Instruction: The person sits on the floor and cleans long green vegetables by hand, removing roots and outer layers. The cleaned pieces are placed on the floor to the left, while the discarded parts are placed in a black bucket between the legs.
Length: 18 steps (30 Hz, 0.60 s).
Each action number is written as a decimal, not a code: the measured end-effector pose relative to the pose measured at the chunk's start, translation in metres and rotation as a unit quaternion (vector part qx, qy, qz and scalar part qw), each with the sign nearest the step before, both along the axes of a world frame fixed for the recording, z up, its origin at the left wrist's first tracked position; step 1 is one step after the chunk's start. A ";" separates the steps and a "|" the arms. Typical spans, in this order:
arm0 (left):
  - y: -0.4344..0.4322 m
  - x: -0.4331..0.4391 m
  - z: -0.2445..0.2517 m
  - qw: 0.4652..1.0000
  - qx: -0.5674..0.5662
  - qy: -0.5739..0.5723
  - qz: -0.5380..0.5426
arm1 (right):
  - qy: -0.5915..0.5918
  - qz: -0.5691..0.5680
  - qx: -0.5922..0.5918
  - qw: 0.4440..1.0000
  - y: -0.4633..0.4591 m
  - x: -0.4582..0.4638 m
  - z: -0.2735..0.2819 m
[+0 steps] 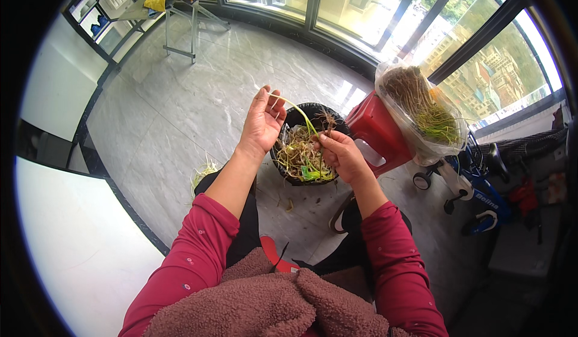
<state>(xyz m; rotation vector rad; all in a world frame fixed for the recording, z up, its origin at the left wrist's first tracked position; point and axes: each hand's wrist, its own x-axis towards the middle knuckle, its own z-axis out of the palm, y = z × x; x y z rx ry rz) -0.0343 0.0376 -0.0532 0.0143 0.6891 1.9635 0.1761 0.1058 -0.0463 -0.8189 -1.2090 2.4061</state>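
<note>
A thin onion-like stalk point(293, 105), white at one end and green at the other, bends between my two hands. My left hand point(261, 127) pinches its white end between thumb and fingers, palm turned up. My right hand point(343, 154) grips the green end. A tuft of brown roots point(328, 119) sticks up from above my right fingers; whether it belongs to the same stalk, I cannot tell. Below both hands stands a black bin point(289, 178) holding plant scraps point(298, 154), mostly yellowish stems with some green leaves.
Right of the bin, a red plastic stool point(377, 134) bears a clear plastic bag point(426, 154) of rooted plants point(406, 88). A blue child's bicycle point(485, 197) stands beyond it. Pale stems point(205, 173) lie on the tiled floor by my left leg. A folding table point(180, 30) is at the back.
</note>
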 end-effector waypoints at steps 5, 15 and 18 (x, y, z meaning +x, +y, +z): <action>-0.002 0.012 0.007 0.985 -0.024 0.106 -0.134 | 0.031 -0.004 -0.060 0.998 0.000 0.000 -0.001; 0.000 0.013 0.003 0.978 -0.063 0.141 -0.140 | 0.024 -0.022 -0.080 0.996 0.004 0.003 -0.002; -0.001 0.006 0.003 0.983 -0.081 0.136 -0.087 | 0.024 -0.012 -0.084 0.996 0.006 0.008 -0.002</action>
